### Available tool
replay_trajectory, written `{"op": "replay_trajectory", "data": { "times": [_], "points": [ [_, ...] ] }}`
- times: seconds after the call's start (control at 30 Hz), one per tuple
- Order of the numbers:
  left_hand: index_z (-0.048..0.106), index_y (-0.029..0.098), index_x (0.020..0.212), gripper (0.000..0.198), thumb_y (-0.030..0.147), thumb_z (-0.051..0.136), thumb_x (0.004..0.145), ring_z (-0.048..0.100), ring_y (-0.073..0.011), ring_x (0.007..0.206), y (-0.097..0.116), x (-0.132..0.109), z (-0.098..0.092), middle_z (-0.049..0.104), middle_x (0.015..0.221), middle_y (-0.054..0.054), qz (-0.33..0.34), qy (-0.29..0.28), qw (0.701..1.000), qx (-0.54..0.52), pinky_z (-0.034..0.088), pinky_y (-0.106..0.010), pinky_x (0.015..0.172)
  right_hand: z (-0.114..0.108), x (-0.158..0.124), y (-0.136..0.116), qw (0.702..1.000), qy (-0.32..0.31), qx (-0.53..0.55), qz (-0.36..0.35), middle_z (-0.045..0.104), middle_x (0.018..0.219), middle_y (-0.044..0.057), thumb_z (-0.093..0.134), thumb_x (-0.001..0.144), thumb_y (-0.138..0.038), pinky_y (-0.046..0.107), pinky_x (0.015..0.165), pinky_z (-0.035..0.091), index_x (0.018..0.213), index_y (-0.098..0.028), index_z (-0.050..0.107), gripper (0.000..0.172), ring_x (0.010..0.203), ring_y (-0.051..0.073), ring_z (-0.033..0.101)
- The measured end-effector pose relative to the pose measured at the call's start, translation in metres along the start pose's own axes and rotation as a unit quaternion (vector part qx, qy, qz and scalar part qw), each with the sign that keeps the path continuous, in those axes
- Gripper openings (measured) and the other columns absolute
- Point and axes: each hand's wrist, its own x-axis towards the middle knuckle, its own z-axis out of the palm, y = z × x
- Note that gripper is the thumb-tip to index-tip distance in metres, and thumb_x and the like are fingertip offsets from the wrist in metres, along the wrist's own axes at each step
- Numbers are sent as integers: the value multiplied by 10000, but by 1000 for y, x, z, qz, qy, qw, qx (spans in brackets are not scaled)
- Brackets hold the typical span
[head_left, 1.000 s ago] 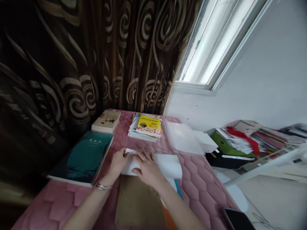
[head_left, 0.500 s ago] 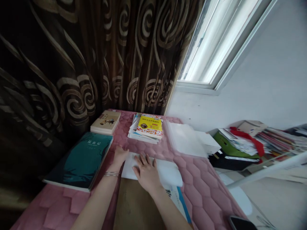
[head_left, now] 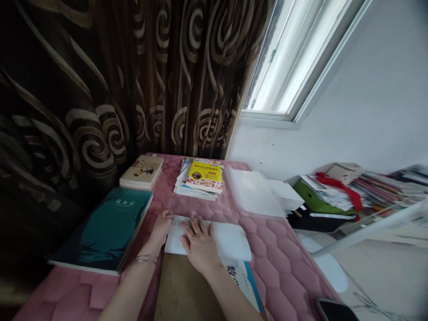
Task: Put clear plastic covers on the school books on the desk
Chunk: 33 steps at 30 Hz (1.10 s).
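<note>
My right hand (head_left: 201, 247) lies flat with its fingers spread on a folded-over white sheet (head_left: 230, 238). Under that sheet is a book with a white and blue cover (head_left: 245, 281), partly covered by a plain brown cover or board (head_left: 182, 290) and my right forearm. My left hand (head_left: 162, 226), with a bangle on the wrist, pinches at the sheet's upper left corner. A faint clear plastic sheet (head_left: 197, 205) spreads just beyond the white one, and its left edge seems to be between my left fingers.
A large teal book (head_left: 103, 227) lies left, a stack of beige books (head_left: 142, 171) behind it. Farther back are a yellow-covered book (head_left: 204, 174) on papers and a pile of clear plastic covers (head_left: 256, 191). A phone (head_left: 335, 310) sits at the pink quilted surface's right edge.
The view has shifted slightly, moving most things a little left. My left fingers have closed more at the sheet's corner; my right hand stays pressed flat.
</note>
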Motion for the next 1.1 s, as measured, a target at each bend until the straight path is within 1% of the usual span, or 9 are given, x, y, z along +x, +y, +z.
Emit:
{"op": "replay_trajectory", "data": {
  "times": [0.17,0.27,0.5,0.67,0.8,0.9,0.97,1.03,1.1],
  "points": [
    [617,159,1016,437,18,503,618,694,-193,887,-1,-13,-10,738,991,-88,-34,-26,998,-43,515,-256,739,-4,-1,-1,1000,-19,2,-3,445,1475,83,370,973,-460,636,1077,255,1392,-299,480,461,1369,336,364],
    [620,152,1035,411,65,498,652,696,-198,879,0,-17,-12,742,981,-74,-36,-39,997,-61,523,-273,746,-6,-3,-2,1000,-29,0,-11,457,1467,78,373,975,-456,623,1077,267,1387,-305,487,454,1365,333,373],
    [619,159,994,225,190,496,809,627,-245,1099,0,-19,-8,692,1128,-148,41,33,995,82,450,-338,940,-1,-1,-5,999,-15,-18,-38,456,1468,68,415,963,-437,591,1069,306,1391,-314,479,450,1354,322,391],
    [629,186,929,172,187,485,835,650,-257,1034,1,-28,1,703,1058,-144,70,31,989,129,446,-318,896,6,4,-4,999,-9,-32,-41,434,1486,58,438,958,-361,570,1081,296,1426,-316,423,471,1373,301,366],
    [588,213,776,133,227,481,853,656,-236,823,3,-31,0,688,808,-78,101,29,981,160,443,-297,742,8,5,-3,998,9,-37,-42,391,1514,55,433,957,-351,573,1093,274,1432,-310,415,477,1382,300,345],
    [490,227,657,171,299,539,805,588,-181,665,5,-29,-6,575,624,10,122,1,988,92,414,-264,646,6,3,-4,998,35,-37,-43,335,1544,52,432,958,-371,586,1099,249,1429,-308,422,476,1394,312,315],
    [468,224,658,186,332,593,743,569,-163,656,8,-29,-11,549,619,33,133,-20,991,5,421,-250,635,3,1,-5,997,51,-37,-51,300,1559,47,435,956,-383,598,1100,231,1432,-314,417,481,1407,320,284],
    [524,213,756,183,329,644,681,608,-176,760,14,-31,-14,619,729,18,130,-49,986,-88,457,-258,701,0,-2,-7,995,61,-36,-64,277,1568,46,449,948,-403,613,1094,224,1435,-320,410,495,1417,332,255],
    [571,198,942,344,299,686,634,630,-212,938,22,-36,-17,682,939,-29,124,-79,976,-160,473,-289,816,-3,-5,-8,994,66,-34,-75,271,1570,52,463,939,-427,624,1086,225,1442,-323,399,518,1421,344,239]
  ]
}}
